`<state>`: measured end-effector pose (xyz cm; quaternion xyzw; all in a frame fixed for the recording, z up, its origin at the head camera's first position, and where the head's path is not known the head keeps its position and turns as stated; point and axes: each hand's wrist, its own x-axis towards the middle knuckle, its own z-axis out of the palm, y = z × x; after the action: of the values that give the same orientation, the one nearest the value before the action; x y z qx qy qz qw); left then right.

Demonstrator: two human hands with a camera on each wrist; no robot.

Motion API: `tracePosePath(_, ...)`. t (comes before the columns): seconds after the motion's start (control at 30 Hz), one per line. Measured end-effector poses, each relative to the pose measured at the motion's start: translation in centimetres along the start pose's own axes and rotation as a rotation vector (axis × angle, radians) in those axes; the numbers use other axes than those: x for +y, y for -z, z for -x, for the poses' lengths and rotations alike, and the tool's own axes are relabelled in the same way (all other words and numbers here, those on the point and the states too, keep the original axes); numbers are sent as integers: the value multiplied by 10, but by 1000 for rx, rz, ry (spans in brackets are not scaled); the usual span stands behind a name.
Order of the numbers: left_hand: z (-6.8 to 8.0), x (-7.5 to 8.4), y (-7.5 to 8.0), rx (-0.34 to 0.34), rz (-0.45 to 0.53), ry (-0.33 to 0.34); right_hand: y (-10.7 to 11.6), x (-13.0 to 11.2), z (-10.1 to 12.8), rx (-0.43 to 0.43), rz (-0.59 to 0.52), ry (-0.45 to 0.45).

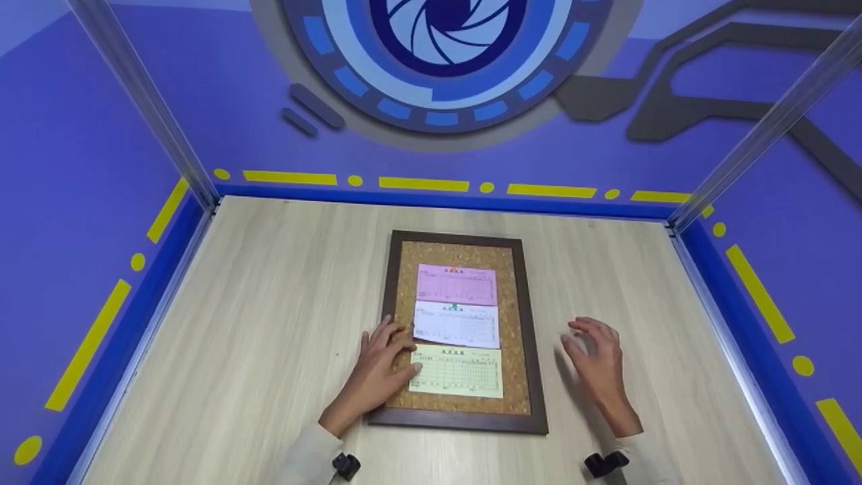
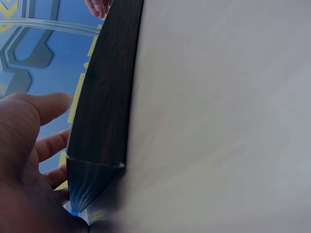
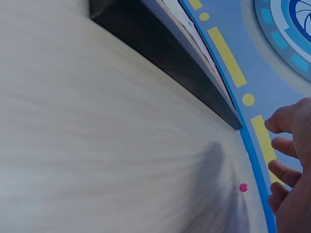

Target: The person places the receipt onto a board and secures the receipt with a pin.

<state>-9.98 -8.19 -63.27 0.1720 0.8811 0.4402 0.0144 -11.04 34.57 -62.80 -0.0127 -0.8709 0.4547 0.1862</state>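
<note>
A cork board (image 1: 515,323) with a dark wooden frame lies on the table, its near side towards me. Three printed slips run down it: a pink slip (image 1: 456,285) with an orange pin (image 1: 454,269) at its top, a white slip (image 1: 458,327) with a green pin (image 1: 454,306), and a yellow slip (image 1: 456,374). My left hand (image 1: 377,370) rests over the frame's left side, thumb on the yellow slip's left edge. Right of the board, my right hand (image 1: 599,360) hovers with fingers loosely bent and nothing between them. A pink pushpin (image 3: 243,187) sits on the table near it.
The wood-grain table (image 1: 283,283) is enclosed by blue printed walls (image 1: 161,121) at the back and both sides. Metal posts (image 1: 754,151) stand at the back corners. A black wrist strap (image 1: 606,463) is on each sleeve.
</note>
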Motion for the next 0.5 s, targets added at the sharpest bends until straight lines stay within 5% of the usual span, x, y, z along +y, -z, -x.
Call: tracePosePath(0.5,1,3,-1,-1,6,32,5,20,-8,38,49,-17)
